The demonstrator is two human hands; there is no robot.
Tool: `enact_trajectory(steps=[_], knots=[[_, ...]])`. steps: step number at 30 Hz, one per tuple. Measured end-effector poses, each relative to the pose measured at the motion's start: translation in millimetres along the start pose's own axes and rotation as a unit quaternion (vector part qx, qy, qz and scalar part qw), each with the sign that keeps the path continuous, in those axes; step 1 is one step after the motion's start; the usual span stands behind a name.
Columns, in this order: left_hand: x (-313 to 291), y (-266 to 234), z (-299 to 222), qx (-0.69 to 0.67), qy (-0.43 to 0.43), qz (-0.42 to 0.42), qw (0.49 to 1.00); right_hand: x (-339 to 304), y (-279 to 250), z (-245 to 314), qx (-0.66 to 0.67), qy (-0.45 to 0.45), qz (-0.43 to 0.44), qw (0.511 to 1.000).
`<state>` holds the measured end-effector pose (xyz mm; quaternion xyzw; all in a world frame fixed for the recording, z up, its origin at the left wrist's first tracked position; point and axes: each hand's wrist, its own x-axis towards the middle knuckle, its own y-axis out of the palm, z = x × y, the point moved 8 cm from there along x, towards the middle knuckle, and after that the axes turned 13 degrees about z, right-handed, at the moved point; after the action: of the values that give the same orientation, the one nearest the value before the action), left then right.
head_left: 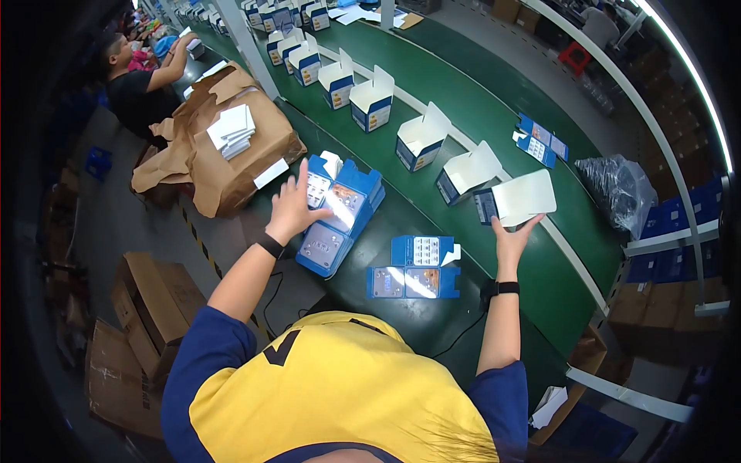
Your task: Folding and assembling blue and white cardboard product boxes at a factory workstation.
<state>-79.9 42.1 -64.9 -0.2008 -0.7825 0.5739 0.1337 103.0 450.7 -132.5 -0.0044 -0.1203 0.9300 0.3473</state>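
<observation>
My left hand [290,210] lies with fingers spread on a stack of flat blue printed carton blanks [351,202] at the table's near left. On the right, my right hand [512,235] grips the lower edge of an open carton [526,198], thumb and fingers apart around it; its white inside and raised lid face up. One loose flat carton blank [417,268] rests on the dark tabletop between my arms. Just beyond the held carton stands another open-lidded carton [468,174].
A row of open cartons [372,100] runs along the green conveyor [478,100]. At left, a torn brown-paper bundle [247,166] carries white folded sheets [231,131]. Another person [143,89] works beyond it. A clear plastic bag [617,185] lies far right, near another flat blank [540,141].
</observation>
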Motion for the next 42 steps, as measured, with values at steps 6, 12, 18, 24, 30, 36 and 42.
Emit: enact_trajectory(steps=[6, 12, 18, 24, 30, 36, 42], knots=[[7.6, 21.9, 13.3, 0.071, -0.122, 0.178, 0.974, 35.0, 32.6, -78.3, -0.136, 0.069, 0.028, 0.988], [12.2, 7.9, -3.1, 0.119, -0.059, 0.050, 0.990, -0.6, 44.2, -78.3, -0.213, 0.085, -0.005, 0.973], [0.2, 29.4, -65.7, -0.549, 0.097, 0.223, 0.800, -123.7, 134.9, -17.1, 0.372, 0.260, 0.227, 0.862], [-14.0, 7.8, -138.5, -0.473, 0.204, 0.126, 0.848, -150.4, 91.6, 101.1, 0.049, -0.050, 0.287, 0.955], [-30.9, 14.2, -164.4, -0.613, 0.206, 0.212, 0.733, -164.4, 82.6, 141.6, -0.070, -0.219, 0.219, 0.948], [-83.0, 23.9, -202.8, -0.605, 0.281, 0.430, 0.609, -140.8, 67.9, 110.2, 0.219, -0.097, 0.188, 0.953], [-100.5, 75.5, -189.3, -0.519, 0.246, 0.515, 0.636, -135.2, 54.3, 114.6, 0.203, -0.038, 0.114, 0.972]])
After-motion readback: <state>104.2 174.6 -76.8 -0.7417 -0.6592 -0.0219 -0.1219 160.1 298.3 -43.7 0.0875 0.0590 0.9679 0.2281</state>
